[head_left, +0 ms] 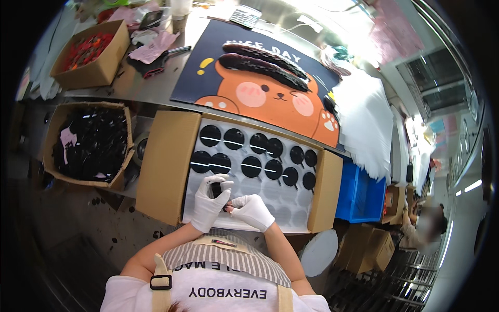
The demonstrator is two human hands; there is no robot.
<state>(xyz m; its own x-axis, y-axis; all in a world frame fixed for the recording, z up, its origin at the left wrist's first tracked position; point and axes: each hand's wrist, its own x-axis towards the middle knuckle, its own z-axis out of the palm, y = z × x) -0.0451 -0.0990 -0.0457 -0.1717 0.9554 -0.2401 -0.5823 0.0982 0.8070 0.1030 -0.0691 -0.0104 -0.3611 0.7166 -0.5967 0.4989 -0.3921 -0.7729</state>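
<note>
1. Left hand (209, 202), in a white glove, curled around a small black round part (215, 190); fingers closed on it, thumb across the top.
2. Right hand (253, 210), also white-gloved, just beside the left one, fingertips pinched together at the lower edge of that same black part; cannot tell whether anything separate sits between those fingertips.
3. Both hands held over the near edge of a white moulded tray (270, 210) with round pockets, lying inside an open cardboard box (166, 166) with flaps spread left and right.
4. Far rows of the tray filled with black discs (251, 166), each with a bright line across it; near pockets bare.
5. Beyond the box, on the steel table (150, 86), a dark mat with an orange cartoon bear (270, 88), with two long dark rows of stacked parts lying on it.
6. Left of the box, a second carton (88, 143) full of loose black parts; further back, a carton of red pieces (88, 52).
7. Right of the box, a blue plastic crate (358, 195); above it, a heap of white sheets (364, 119).
8. Far right, blurred, another person (426, 223) at a distance.
</note>
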